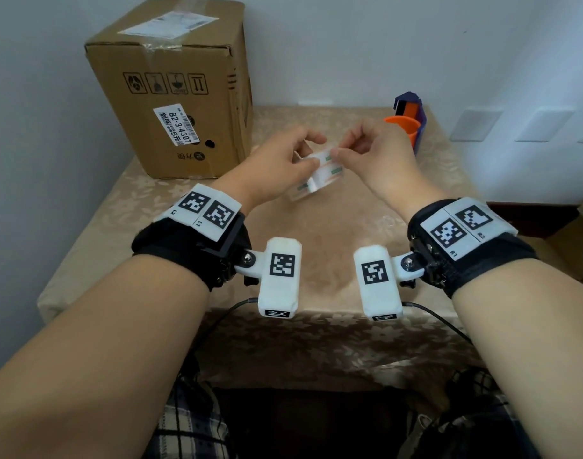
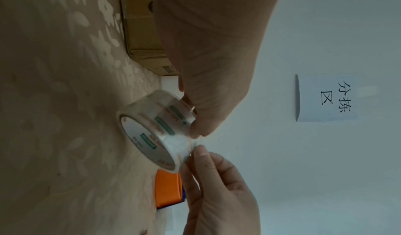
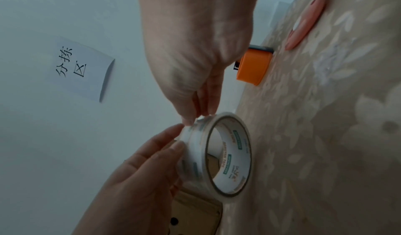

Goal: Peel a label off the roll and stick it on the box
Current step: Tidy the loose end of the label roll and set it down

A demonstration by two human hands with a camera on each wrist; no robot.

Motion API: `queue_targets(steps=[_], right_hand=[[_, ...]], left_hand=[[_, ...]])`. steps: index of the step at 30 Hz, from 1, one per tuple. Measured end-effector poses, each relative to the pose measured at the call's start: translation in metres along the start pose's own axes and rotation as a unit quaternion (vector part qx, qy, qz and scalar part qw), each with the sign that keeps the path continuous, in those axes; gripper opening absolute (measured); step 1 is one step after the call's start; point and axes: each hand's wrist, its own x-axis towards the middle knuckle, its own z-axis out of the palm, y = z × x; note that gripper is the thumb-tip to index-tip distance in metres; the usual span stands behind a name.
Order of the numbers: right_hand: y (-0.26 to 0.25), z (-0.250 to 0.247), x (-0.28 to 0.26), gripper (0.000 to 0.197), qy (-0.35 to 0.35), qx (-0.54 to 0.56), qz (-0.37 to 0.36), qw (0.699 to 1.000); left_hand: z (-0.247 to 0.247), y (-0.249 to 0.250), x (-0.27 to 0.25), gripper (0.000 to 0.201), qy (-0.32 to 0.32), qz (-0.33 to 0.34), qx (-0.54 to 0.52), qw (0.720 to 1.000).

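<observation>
Roll: a clear roll (image 1: pixel 315 173) with small green printing, held above the table (image 1: pixel 316 246) at the centre of the head view, between the two hands.
Left hand: the left hand (image 1: pixel 277 160) has its fingers curled round the roll and steadies it; in the right wrist view its fingers (image 3: pixel 173 146) lie against the outer face.
Right hand: the right hand (image 1: pixel 376 154) has thumb and forefinger brought together at the top edge of the roll, picking at the loose end; whether a strip is already caught between them is too fine to tell.
Box: the cardboard box (image 1: pixel 171 91) stands upper left in the head view, on the table, apart from both hands, with printed stickers already on its front and top.
Risk: the film is thin and clear, so the end may slip from the fingertips, tear narrow, or fold onto itself and stick to a finger if it comes away crooked.
Hard to see: the free end is nearly invisible in all views; the orange holder (image 1: pixel 403 127) is partly behind the right hand; the wall sign (image 2: pixel 325 98) appears only in the wrist views.
</observation>
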Motion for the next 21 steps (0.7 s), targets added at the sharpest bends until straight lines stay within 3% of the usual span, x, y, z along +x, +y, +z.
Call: queue_targets(steps=[3, 7, 11, 14, 18, 21], right_hand=[[-0.002, 0.002, 0.000, 0.012, 0.022, -0.005, -0.004, 1.000], [-0.001, 0.003, -0.001, 0.031, 0.013, 0.050, 0.033, 0.998], [0.002, 0.000, 0.001, 0.016, -0.001, 0.013, 0.047, 0.999], [0.004, 0.000, 0.001, 0.010, 0.015, -0.019, 0.023, 0.999], [0.001, -0.002, 0.001, 0.010, 0.039, -0.081, -0.018, 0.996], [-0.001, -0.005, 0.003, 0.010, 0.024, -0.130, -0.038, 0.991]], left_hand=[[-0.003, 0.008, -0.001, 0.019, -0.019, -0.022, -0.001, 1.000], [-0.008, 0.012, -0.004, 0.020, -0.039, -0.026, 0.002, 0.999], [-0.012, 0.013, -0.007, 0.012, -0.116, -0.034, -0.002, 0.993], [-0.011, 0.014, -0.006, 0.015, -0.073, -0.046, 0.018, 0.996], [-0.007, 0.023, -0.002, 0.013, 0.005, -0.017, 0.144, 0.989], [-0.004, 0.026, -0.001, 0.020, 0.024, -0.003, 0.195, 0.981]])
